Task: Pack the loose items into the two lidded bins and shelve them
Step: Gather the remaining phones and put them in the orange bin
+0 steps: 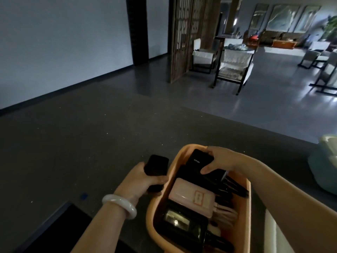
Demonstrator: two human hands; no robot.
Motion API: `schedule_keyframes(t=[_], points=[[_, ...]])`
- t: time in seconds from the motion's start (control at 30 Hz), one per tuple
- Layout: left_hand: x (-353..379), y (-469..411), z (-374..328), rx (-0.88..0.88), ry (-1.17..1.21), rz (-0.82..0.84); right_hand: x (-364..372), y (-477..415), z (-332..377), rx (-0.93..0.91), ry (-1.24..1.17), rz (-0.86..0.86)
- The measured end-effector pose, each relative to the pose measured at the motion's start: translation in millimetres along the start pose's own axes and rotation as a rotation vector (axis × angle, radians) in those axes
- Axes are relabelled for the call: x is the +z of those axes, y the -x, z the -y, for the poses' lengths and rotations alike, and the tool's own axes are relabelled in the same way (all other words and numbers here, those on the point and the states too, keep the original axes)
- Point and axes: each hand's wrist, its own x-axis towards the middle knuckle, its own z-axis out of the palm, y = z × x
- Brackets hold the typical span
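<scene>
Reaching over a dark counter (91,136), a person works at an orange bin (249,190) that sits at six o'clock in the head view, its lid nowhere on it and its inside crowded. The right hand (221,159), at the bin's twelve o'clock end, has its fingers and thumb wrapped around a black power bank (197,160) bearing faint lettering, held just above the other contents. The left hand (144,179), wearing a pale bangle (119,204) on the wrist, is clenched around a second black device (157,165) just outside the bin's rim at nine o'clock. Inside the bin lie a pale pink case (189,196) with an orange-edged label near the centre, a black box with a glossy window (179,221) at six o'clock, and dark cylindrical items (233,185) at three o'clock; what they are cannot be told in the dim light. A light green container (326,161) stands at the counter's three o'clock edge, partly out of frame. Metal-framed chairs (233,64) stand on the floor at one o'clock.
</scene>
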Motion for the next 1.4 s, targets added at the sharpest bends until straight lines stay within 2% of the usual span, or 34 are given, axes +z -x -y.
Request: schedule_keyframes(t=[0.1, 0.23, 0.43, 0.67, 1.07, 1.17, 1.3, 1.4], points=[[0, -4, -3, 0.011, -0.069, 0.000, 8, -15, 5, -0.109, 0.043, 0.045], [-4, -11, -6, 0.018, -0.169, 0.053, 18, -23, 1, -0.210, 0.155, -0.004], [-8, -20, -7, 0.053, -0.273, 0.095, 23, -17, -3, -0.151, 0.085, 0.056], [-7, -25, -6, 0.028, -0.272, 0.159, 32, -14, -9, -0.168, -0.050, 0.032], [-2, -25, -7, 0.069, -0.271, 0.193, 35, -10, -8, -0.146, -0.104, 0.048], [-1, -25, -6, 0.096, -0.286, 0.178, 35, -9, -1, -0.176, -0.086, -0.029], [1, -26, -7, 0.186, -0.288, 0.131, 32, -5, 24, -0.247, -0.155, -0.299], [6, -28, -14, 0.254, -0.211, 0.124, 27, 1, 46, -0.250, -0.262, -0.233]])
